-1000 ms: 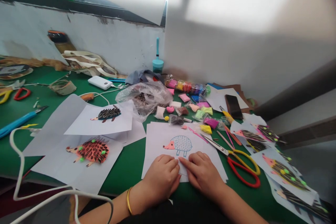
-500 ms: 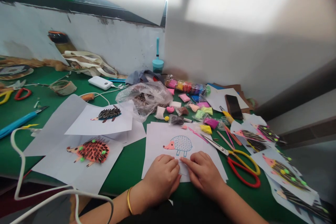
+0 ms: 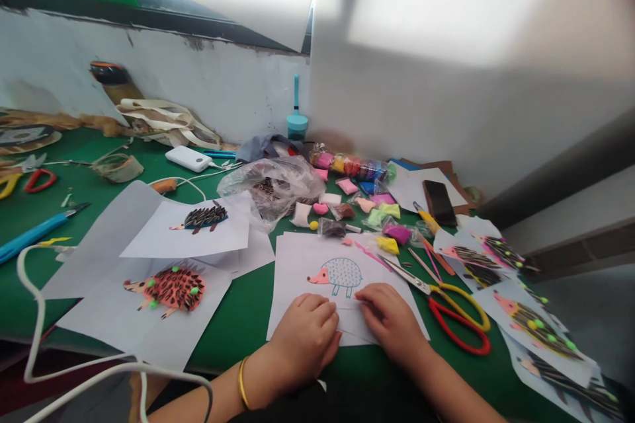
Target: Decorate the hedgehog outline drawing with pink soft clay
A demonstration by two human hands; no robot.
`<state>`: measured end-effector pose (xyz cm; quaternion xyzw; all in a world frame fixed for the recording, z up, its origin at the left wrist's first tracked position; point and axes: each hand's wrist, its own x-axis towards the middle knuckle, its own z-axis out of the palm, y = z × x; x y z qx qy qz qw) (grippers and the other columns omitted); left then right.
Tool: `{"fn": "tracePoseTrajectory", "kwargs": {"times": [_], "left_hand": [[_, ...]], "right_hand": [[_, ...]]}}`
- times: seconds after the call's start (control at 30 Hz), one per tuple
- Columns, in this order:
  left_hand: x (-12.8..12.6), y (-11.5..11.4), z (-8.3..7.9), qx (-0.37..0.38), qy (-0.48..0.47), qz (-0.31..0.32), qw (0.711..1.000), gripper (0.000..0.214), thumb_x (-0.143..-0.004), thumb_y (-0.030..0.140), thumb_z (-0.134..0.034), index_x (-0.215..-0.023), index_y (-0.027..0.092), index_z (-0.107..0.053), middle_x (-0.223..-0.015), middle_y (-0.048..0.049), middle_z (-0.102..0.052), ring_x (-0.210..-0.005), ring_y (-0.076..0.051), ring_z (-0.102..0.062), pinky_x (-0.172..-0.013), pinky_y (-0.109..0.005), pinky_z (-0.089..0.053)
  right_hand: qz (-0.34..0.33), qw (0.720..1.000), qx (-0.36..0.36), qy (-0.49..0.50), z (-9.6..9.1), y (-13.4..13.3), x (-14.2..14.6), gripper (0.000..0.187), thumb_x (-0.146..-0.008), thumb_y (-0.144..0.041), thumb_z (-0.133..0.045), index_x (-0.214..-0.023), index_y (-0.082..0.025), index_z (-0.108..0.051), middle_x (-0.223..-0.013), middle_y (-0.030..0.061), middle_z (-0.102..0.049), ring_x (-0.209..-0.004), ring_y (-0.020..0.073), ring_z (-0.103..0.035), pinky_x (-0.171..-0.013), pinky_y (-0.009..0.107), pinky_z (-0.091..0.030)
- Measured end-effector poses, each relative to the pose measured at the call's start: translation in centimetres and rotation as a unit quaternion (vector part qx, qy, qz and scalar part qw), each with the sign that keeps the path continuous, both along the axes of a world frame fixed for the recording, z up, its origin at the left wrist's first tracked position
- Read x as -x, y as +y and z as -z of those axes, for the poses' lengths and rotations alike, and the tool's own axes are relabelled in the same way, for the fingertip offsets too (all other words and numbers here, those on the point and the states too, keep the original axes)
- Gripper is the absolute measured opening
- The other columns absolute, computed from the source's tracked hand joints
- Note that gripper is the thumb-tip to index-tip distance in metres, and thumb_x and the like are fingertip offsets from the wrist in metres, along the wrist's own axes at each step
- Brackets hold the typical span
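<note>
On a sheet of white paper [image 3: 292, 264] in front of me is a blue-outlined hedgehog drawing [image 3: 344, 273] whose face is covered in pink clay. My left hand [image 3: 310, 330] rests on the paper's lower part, its fingers curled and pressed together; whatever they may hold is hidden. My right hand [image 3: 389, 320] lies just below and right of the drawn feet, its thumb and forefinger apart with nothing visible between them. Right of that hand lies a pair of scissors [image 3: 446, 301] with red and yellow handles. A pink modelling tool [image 3: 372, 255] crosses the sheet's upper right.
Small clay packets [image 3: 342, 211] and a plastic bag of dark seeds [image 3: 270, 188] lie beyond the paper. Finished hedgehog pictures stand on both sides, including a red hedgehog [image 3: 171, 287] at left. A phone [image 3: 439, 203] is at back right; a white cable [image 3: 34, 317] loops at left.
My right hand has drawn back slightly to the right, away from my left hand, and its stretched forefinger has bent. My left hand stays nearly in place.
</note>
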<state>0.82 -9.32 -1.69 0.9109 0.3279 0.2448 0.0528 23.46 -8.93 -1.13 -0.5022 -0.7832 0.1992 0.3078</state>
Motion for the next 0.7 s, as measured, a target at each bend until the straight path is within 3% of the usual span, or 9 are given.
{"fn": "tracePoseTrajectory", "kwargs": {"times": [0.13, 0.3, 0.43, 0.7], "left_hand": [[0.0, 0.0, 0.0, 0.001, -0.006, 0.002, 1.000, 0.019, -0.086, 0.022, -0.056, -0.104, 0.016, -0.062, -0.100, -0.0099, -0.067, -0.096, -0.026, -0.061, -0.080, -0.044, -0.054], [-0.1, 0.1, 0.3, -0.001, -0.021, 0.018, 1.000, 0.028, -0.085, 0.022, -0.058, -0.111, 0.014, -0.061, -0.112, -0.0112, -0.067, -0.101, -0.027, -0.060, -0.085, -0.044, -0.054], [-0.1, 0.1, 0.6, 0.004, -0.021, 0.038, 0.999, 0.034, -0.086, 0.023, -0.058, -0.118, 0.011, -0.059, -0.119, -0.0124, -0.065, -0.106, -0.027, -0.059, -0.092, -0.043, -0.053], [-0.1, 0.2, 0.9, 0.031, 0.008, 0.045, 0.998, 0.035, -0.084, 0.026, -0.059, -0.116, 0.011, -0.060, -0.117, -0.0145, -0.064, -0.109, -0.030, -0.057, -0.092, -0.045, -0.053]], "right_hand": [[0.041, 0.998, 0.037, 0.023, 0.2, 0.2, -0.4, 0.011, -0.094, -0.024, -0.052, -0.096, -0.022, -0.063, -0.093, 0.0062, -0.067, -0.088, 0.0215, -0.062, -0.078, 0.036, -0.052], [0.049, 0.997, 0.048, 0.045, 0.2, 0.5, -0.5, 0.014, -0.095, -0.027, -0.052, -0.101, -0.023, -0.064, -0.098, 0.0058, -0.068, -0.094, 0.0214, -0.062, -0.084, 0.036, -0.051], [0.056, 0.995, 0.056, 0.053, -0.2, 0.9, 0.6, 0.011, -0.093, -0.024, -0.054, -0.096, -0.023, -0.064, -0.093, 0.0041, -0.068, -0.087, 0.0196, -0.062, -0.079, 0.033, -0.050], [0.057, 0.996, -0.031, -0.055, -0.2, 2.1, 3.0, 0.011, -0.086, -0.011, -0.055, -0.085, -0.020, -0.062, -0.082, 0.0032, -0.065, -0.080, 0.0201, -0.058, -0.076, 0.033, -0.044]]}}
